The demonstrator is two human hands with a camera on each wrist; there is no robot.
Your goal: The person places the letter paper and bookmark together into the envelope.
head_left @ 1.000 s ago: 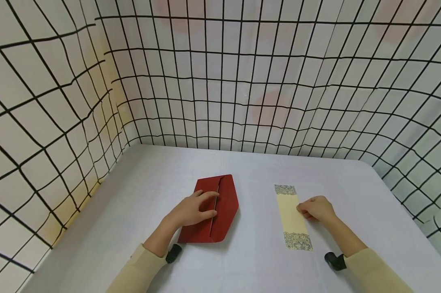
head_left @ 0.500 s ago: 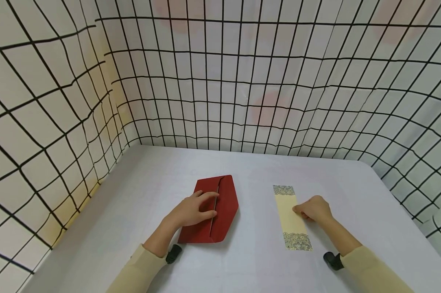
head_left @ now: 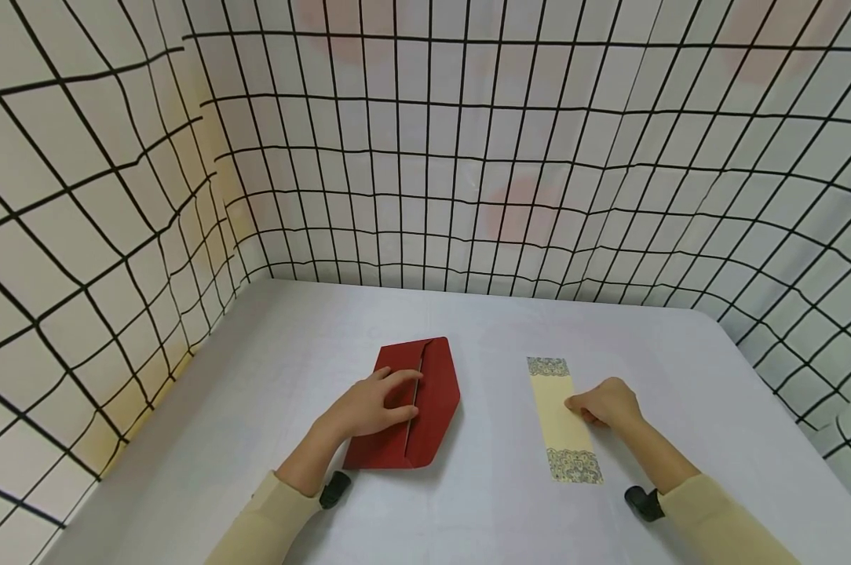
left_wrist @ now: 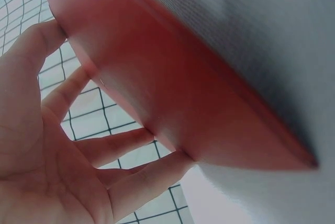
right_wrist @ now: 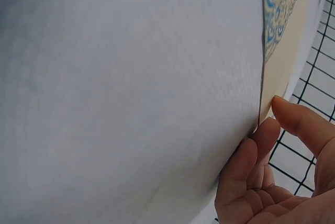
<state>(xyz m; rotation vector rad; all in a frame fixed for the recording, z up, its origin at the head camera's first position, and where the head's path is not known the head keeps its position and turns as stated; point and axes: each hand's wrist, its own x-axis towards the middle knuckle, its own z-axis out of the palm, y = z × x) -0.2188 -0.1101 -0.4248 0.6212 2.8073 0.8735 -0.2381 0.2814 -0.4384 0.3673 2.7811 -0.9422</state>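
A red paper envelope lies on the white table, a dark slit running along the edge of its flap. My left hand rests on it with fingers spread. In the left wrist view the fingertips touch the upper face of the envelope. To the right lies a long cream paper strip with a patterned band at each end. My right hand pinches its right long edge. The right wrist view shows the thumb over the strip and the index finger at its edge, the other fingers curled beneath.
Black grid netting over white sheeting surrounds the white table at the back and both sides. Small dark devices sit at both wrists, by the left cuff and the right cuff.
My right hand has shifted slightly left, and the top of the strip has shifted a little left. Over the last half second both have stayed still. My left hand and the envelope have not moved.
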